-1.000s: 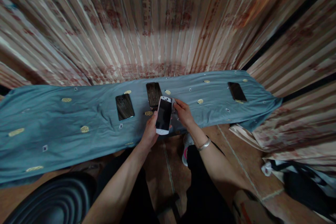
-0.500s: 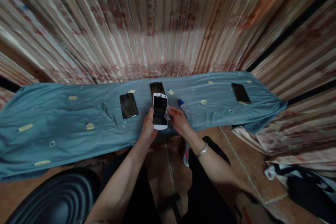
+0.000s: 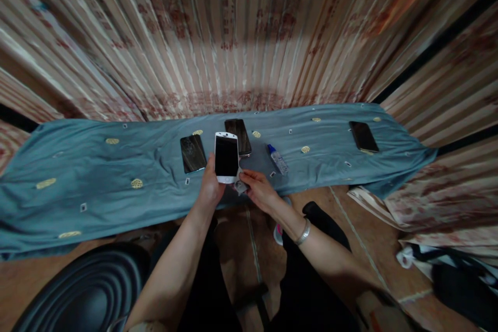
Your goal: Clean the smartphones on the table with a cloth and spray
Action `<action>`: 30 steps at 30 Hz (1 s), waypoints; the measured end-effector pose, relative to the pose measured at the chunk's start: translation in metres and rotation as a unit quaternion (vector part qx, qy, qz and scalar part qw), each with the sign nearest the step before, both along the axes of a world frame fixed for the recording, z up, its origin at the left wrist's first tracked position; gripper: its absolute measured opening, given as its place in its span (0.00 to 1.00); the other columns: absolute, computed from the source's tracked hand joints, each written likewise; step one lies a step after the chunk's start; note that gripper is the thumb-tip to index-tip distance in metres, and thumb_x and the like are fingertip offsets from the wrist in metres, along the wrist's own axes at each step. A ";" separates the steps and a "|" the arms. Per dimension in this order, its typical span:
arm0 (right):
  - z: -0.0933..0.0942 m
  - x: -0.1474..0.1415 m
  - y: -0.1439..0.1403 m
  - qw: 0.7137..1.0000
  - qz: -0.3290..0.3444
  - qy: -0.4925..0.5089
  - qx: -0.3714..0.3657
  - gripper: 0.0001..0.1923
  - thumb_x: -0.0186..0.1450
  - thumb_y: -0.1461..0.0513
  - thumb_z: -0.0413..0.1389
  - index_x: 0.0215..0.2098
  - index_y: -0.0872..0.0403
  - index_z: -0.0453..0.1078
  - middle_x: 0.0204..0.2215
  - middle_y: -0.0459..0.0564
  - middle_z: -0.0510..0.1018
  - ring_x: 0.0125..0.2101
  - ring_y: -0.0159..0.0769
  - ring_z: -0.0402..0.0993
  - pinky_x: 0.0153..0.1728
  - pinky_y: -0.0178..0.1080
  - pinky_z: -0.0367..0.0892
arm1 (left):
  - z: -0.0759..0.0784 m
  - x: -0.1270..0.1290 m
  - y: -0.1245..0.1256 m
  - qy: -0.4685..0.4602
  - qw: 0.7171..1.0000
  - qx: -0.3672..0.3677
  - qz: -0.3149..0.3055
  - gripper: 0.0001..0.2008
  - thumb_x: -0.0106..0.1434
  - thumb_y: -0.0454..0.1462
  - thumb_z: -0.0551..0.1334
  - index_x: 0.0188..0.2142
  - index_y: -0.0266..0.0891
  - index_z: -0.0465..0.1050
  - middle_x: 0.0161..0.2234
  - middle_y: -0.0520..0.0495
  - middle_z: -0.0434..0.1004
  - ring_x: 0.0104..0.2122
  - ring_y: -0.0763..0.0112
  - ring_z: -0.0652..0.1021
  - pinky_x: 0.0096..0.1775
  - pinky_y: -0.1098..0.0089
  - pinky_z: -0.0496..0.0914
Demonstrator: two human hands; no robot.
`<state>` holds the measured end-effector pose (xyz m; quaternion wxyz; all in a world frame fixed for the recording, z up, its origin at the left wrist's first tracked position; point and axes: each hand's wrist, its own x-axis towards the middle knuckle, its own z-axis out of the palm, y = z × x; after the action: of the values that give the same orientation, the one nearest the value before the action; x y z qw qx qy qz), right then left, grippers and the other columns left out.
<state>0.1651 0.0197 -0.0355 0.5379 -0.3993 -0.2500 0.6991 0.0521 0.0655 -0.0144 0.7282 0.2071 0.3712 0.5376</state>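
Your left hand (image 3: 210, 187) holds the white phone (image 3: 226, 157) upright over the blue cloth (image 3: 116, 176), fingers wrapped behind it. Your right hand (image 3: 259, 192) pinches a small wipe (image 3: 240, 185) just below the phone.

Striped, reddish-patterned curtains (image 3: 241, 36) hang behind a long worktop draped in blue cloth (image 3: 97, 176); brown floor (image 3: 350, 228) below, dim light.

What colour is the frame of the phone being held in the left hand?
White, around a black screen, on the phone in the left hand; head view.
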 end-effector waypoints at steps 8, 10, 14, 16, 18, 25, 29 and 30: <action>0.003 0.003 -0.004 0.999 0.021 0.030 -0.030 0.18 0.46 0.57 0.71 0.31 0.57 0.77 0.26 0.48 0.81 0.27 0.32 0.77 0.29 0.34 0.70 | 0.010 -0.001 -0.001 -0.024 0.999 -0.022 0.023 0.23 0.71 0.43 0.47 0.51 0.30 0.72 0.37 0.39 0.83 0.38 0.61 0.83 0.48 0.59 0.74; 0.001 0.006 -0.002 0.999 0.023 0.019 -0.026 0.17 0.47 0.57 0.70 0.31 0.57 0.77 0.26 0.48 0.81 0.26 0.32 0.76 0.29 0.34 0.70 | 0.008 -0.002 0.000 -0.029 0.999 -0.018 0.014 0.22 0.70 0.43 0.49 0.51 0.31 0.73 0.38 0.40 0.83 0.39 0.61 0.82 0.49 0.59 0.73; -0.006 0.007 0.000 0.998 0.024 -0.058 0.023 0.15 0.53 0.53 0.66 0.32 0.56 0.76 0.25 0.47 0.80 0.24 0.31 0.73 0.27 0.33 0.67 | 0.005 -0.006 0.003 -0.040 0.999 -0.009 -0.002 0.18 0.68 0.42 0.54 0.50 0.35 0.74 0.38 0.42 0.83 0.41 0.61 0.82 0.51 0.59 0.72; -0.009 0.007 0.000 0.985 0.009 -0.154 0.073 0.13 0.58 0.54 0.61 0.33 0.55 0.76 0.25 0.45 0.79 0.25 0.30 0.72 0.29 0.33 0.66 | 0.004 -0.008 0.005 -0.049 0.999 -0.001 -0.001 0.17 0.66 0.42 0.57 0.50 0.36 0.73 0.39 0.43 0.83 0.42 0.61 0.82 0.52 0.59 0.72; -0.010 0.007 0.000 0.951 0.002 -0.280 0.132 0.10 0.63 0.57 0.56 0.36 0.54 0.76 0.27 0.44 0.79 0.29 0.32 0.74 0.34 0.34 0.67 | 0.002 -0.009 0.006 -0.061 0.998 0.003 0.004 0.17 0.65 0.41 0.59 0.50 0.36 0.73 0.39 0.44 0.83 0.43 0.61 0.81 0.53 0.59 0.71; -0.006 0.011 -0.007 0.791 -0.036 -0.545 0.276 0.17 0.68 0.63 0.48 0.52 0.51 0.72 0.46 0.52 0.78 0.48 0.40 0.73 0.51 0.42 0.67 | 0.003 -0.009 0.006 -0.085 0.995 -0.043 0.017 0.15 0.69 0.40 0.52 0.45 0.34 0.74 0.32 0.44 0.83 0.41 0.60 0.82 0.53 0.54 0.71; -0.007 0.012 -0.007 0.732 -0.071 -0.595 0.324 0.20 0.68 0.64 0.47 0.56 0.54 0.70 0.48 0.57 0.76 0.49 0.43 0.71 0.52 0.45 0.67 | 0.001 -0.011 0.008 -0.094 0.994 -0.051 0.029 0.14 0.69 0.40 0.53 0.42 0.36 0.76 0.32 0.45 0.83 0.41 0.62 0.81 0.53 0.58 0.71; -0.007 0.012 -0.007 0.724 -0.072 -0.599 0.335 0.20 0.68 0.64 0.47 0.56 0.55 0.70 0.48 0.57 0.77 0.49 0.43 0.72 0.52 0.46 0.68 | 0.000 -0.011 0.009 -0.094 0.994 -0.050 0.025 0.13 0.68 0.40 0.55 0.41 0.37 0.76 0.32 0.45 0.83 0.40 0.63 0.82 0.52 0.60 0.71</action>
<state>0.1772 0.0129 -0.0421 0.4241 -0.5457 -0.7081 0.1446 0.0407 0.0742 -0.0142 0.7559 0.1096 0.3327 0.5531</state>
